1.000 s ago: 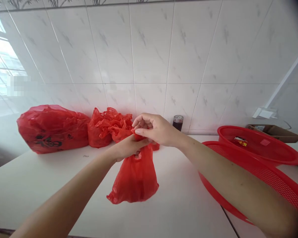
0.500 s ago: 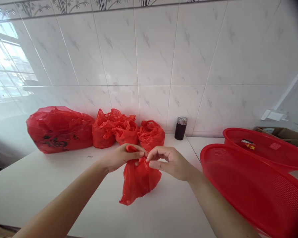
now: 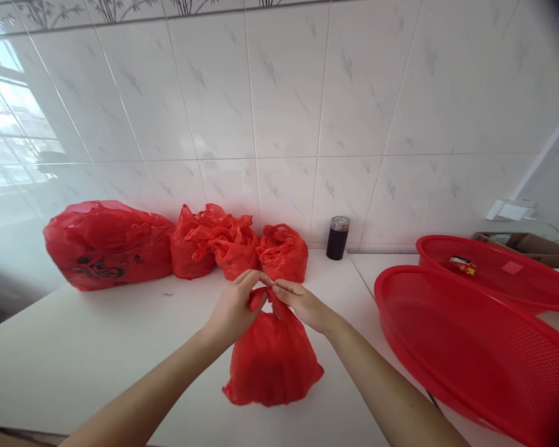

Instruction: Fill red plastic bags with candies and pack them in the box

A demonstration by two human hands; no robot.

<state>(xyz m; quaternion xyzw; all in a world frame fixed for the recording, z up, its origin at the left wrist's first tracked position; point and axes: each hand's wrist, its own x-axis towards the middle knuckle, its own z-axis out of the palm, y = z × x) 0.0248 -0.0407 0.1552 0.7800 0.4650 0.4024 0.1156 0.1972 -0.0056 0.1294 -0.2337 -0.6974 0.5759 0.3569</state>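
A small red plastic bag rests on the white counter in front of me. My left hand and my right hand meet above it, each pinching one of the bag's handles at its top. The fingertips of both hands nearly touch. What the bag contains is hidden.
Along the tiled wall stand a large red bag, a crumpled red bag and a smaller tied red bag. A dark jar stands beside them. Two red plastic baskets fill the right side; a cardboard box lies behind.
The bag was held up a second ago; now it sits lower, on the counter. My right hand moved down from on top and now pinches a handle opposite the left hand.
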